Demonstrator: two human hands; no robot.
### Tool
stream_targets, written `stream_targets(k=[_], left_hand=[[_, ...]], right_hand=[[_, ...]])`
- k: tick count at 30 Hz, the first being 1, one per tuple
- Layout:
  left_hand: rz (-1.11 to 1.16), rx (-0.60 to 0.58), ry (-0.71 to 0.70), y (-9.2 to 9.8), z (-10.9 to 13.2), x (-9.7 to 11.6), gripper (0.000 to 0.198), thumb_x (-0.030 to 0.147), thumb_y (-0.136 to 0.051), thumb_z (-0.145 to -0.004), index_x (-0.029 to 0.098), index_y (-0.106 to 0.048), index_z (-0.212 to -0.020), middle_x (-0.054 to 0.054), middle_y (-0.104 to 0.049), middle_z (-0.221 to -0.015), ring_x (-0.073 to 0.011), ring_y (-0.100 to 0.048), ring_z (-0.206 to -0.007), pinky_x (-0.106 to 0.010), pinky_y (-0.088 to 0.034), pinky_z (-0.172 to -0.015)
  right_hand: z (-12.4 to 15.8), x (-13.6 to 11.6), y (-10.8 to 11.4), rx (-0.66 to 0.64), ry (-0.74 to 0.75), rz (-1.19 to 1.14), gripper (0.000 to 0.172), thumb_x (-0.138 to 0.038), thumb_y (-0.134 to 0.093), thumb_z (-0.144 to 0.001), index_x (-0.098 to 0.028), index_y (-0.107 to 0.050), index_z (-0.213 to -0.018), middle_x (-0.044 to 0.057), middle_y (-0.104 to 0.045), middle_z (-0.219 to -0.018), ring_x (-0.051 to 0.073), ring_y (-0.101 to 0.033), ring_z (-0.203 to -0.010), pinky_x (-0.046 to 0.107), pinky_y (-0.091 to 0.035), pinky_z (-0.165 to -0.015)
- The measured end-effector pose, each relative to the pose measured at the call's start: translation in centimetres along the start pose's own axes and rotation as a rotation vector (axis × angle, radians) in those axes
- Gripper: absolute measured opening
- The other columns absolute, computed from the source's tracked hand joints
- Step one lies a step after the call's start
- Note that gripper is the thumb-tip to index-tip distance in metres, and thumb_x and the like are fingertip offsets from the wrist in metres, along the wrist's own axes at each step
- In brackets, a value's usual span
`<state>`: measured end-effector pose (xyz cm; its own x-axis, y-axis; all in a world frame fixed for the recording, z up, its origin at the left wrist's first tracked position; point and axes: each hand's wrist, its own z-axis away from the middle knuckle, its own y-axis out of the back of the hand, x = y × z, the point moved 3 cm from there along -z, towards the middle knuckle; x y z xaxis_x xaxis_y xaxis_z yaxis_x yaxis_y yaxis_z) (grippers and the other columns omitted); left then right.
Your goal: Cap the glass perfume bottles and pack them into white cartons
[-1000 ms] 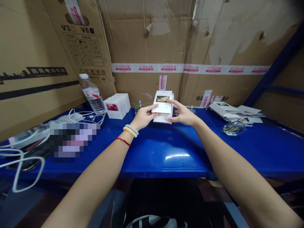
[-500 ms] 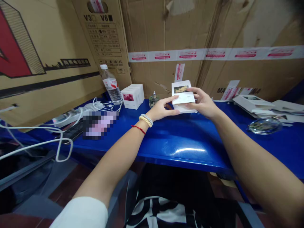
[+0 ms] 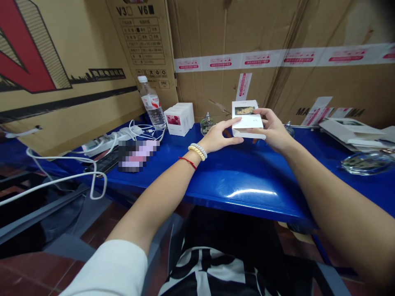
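A small white cardboard box with a picture of pale yellow flowers is held just above the blue table. My right hand grips its right side, fingers bent around the edge. From the left, my left hand pinches the near left corner, index finger on the top face and thumb low by the front. Behind my left hand stands a round glass bottle with a pointed top. Another glass bottle is mostly hidden behind my right hand.
Several white boxes stand left of the hands, beside a water bottle. A power strip, white cables and a blurred-out phone lie farther left. Flattened white cartons and a clear glass object lie right. Large cardboard boxes wall the back.
The view has shifted, so everything sits farther right in the picture. The white box's front edge looks flatter and more closed; both hands keep hold of it.
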<state>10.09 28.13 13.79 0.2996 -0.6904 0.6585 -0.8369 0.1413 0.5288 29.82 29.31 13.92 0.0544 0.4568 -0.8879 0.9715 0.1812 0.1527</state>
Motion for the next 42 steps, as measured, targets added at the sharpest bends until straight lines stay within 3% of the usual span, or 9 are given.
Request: stream_targets(k=[7,16,24,31,38,42], left_hand=[[0.106,0.044,-0.018,0.1,-0.3,0.0,0.079,0.06,-0.072,-0.07,0.024,-0.05,-0.137,-0.012,-0.052,-0.144,-0.0284,-0.053,-0.125,-0.045,-0.042,-0.106],[0.352,0.096,0.145,-0.5,-0.8,-1.0,0.069,0.038,-0.063,-0.081,0.03,-0.037,-0.144,-0.009,-0.058,-0.13,-0.0238,-0.063,-0.101,-0.043,-0.056,-0.085],[0.456,0.25,0.258,-1.1,-0.9,0.0,0.065,0.016,-0.049,-0.077,0.024,-0.041,-0.141,-0.008,-0.059,-0.122,-0.0183,-0.064,-0.094,-0.035,-0.058,-0.08],[0.434,0.33,0.229,-1.4,-1.0,0.2,0.052,0.017,-0.046,-0.08,0.023,-0.052,-0.131,-0.005,-0.063,-0.116,-0.0188,-0.061,-0.098,-0.036,-0.058,-0.084],[0.322,0.283,0.181,-1.6,-1.2,-0.6,0.052,0.026,-0.035,-0.088,0.026,-0.046,-0.139,-0.006,-0.06,-0.123,-0.0256,-0.06,-0.107,-0.045,-0.058,-0.085],[0.287,0.298,0.169,-1.6,-1.2,-0.8,0.051,0.036,-0.04,-0.091,0.027,-0.045,-0.141,-0.007,-0.063,-0.118,-0.0258,-0.061,-0.105,-0.044,-0.059,-0.083]], right_hand=[[0.2,-0.5,-0.1,-0.04,-0.053,-0.043,0.07,-0.042,-0.086,-0.06,-0.032,-0.049,-0.118,0.002,-0.065,-0.098,0.015,-0.063,-0.066,0.027,-0.054,-0.044],[0.4,-0.7,-0.5,-0.095,-0.096,-0.143,0.061,-0.042,-0.079,-0.067,-0.035,-0.048,-0.119,-0.001,-0.063,-0.089,0.016,-0.064,-0.065,0.028,-0.054,-0.045],[0.9,-1.7,-1.9,0.009,-0.135,-0.2,0.068,-0.023,-0.087,-0.053,-0.032,-0.049,-0.109,-0.002,-0.06,-0.086,0.013,-0.062,-0.061,0.024,-0.055,-0.043],[0.9,-2.3,-2.2,0.047,-0.129,-0.203,0.068,-0.022,-0.085,-0.05,-0.031,-0.049,-0.107,-0.002,-0.06,-0.087,0.012,-0.06,-0.062,0.023,-0.054,-0.041],[0.9,-2.2,-2.3,0.041,-0.109,-0.164,0.063,-0.025,-0.084,-0.056,-0.035,-0.048,-0.107,-0.003,-0.057,-0.088,0.011,-0.058,-0.063,0.023,-0.052,-0.043],[0.8,-1.9,-2.0,0.015,-0.096,-0.125,0.061,-0.028,-0.083,-0.059,-0.037,-0.048,-0.109,-0.002,-0.057,-0.09,0.012,-0.058,-0.065,0.025,-0.052,-0.044]])
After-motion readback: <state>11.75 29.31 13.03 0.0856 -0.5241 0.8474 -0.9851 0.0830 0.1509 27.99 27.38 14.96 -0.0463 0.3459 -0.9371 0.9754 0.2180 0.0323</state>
